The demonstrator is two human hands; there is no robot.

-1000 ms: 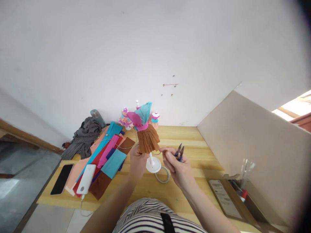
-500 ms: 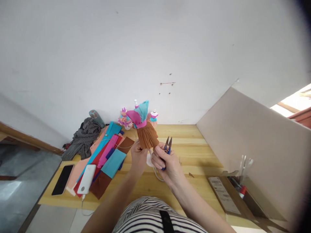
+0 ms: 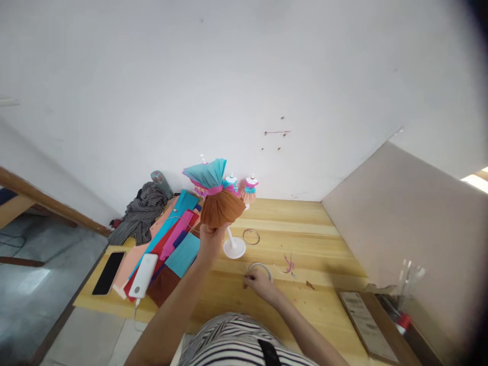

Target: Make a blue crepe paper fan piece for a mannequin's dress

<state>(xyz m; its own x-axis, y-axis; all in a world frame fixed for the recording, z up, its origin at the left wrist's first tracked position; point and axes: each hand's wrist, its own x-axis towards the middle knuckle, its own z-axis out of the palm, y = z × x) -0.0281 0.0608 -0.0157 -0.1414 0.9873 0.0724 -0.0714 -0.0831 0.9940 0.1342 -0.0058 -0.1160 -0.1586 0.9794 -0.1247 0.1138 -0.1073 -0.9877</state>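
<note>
My left hand (image 3: pixel 211 241) is closed on the lower edge of a small crepe-paper dress with a brown pleated skirt (image 3: pixel 221 207), a pink waistband and a blue fan-shaped top (image 3: pixel 208 174). Beneath the skirt shows a white stand with a round base (image 3: pixel 239 249). My right hand (image 3: pixel 261 283) hovers low over the table, fingers closed and somewhat blurred. A dark bit shows at its fingertips, too small to name. Beside that hand lies a roll of tape (image 3: pixel 267 268), partly hidden by it. The blue-handled snips cannot be seen.
Strips of coloured paper (image 3: pixel 183 256), a white power bank (image 3: pixel 143 276) and a phone (image 3: pixel 109 273) lie at left. Small dressed stands (image 3: pixel 250 190) are behind. A thin ring (image 3: pixel 251 237) and scraps (image 3: pixel 290 265) lie mid-table; a cardboard box (image 3: pixel 368 325) sits at right.
My right hand has left the skirt and moved down toward the tape roll; the snips are no longer visible. The dress has turned in my left hand, its blue top now spread leftward.
</note>
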